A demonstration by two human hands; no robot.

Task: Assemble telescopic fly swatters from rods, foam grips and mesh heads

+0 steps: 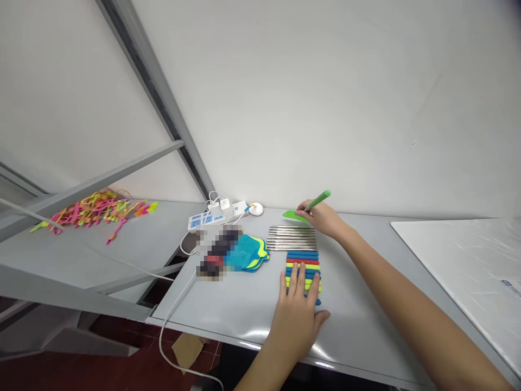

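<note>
My left hand (296,317) lies flat with its fingers spread over a row of coloured handles (303,262) in blue, red and yellow-green. Just beyond them, several thin metal rods (292,239) lie side by side. My right hand (323,217), near the wall, is closed on a green handle (320,199) with a bit of metal rod showing; the handle slants up to the right. Against its fingertips is a flat green piece (293,215); whether it joins the rod I cannot tell. Left of the rods sits a stack of perforated blue and yellow swatter heads (249,253).
A power strip (207,219) with plugs and a white round device (256,209) stand by the wall. A white cable (165,326) hangs over the table edge. Pink and yellow strips (93,210) lie heaped at left, behind a grey metal frame (158,81). A white board (468,260) lies at right.
</note>
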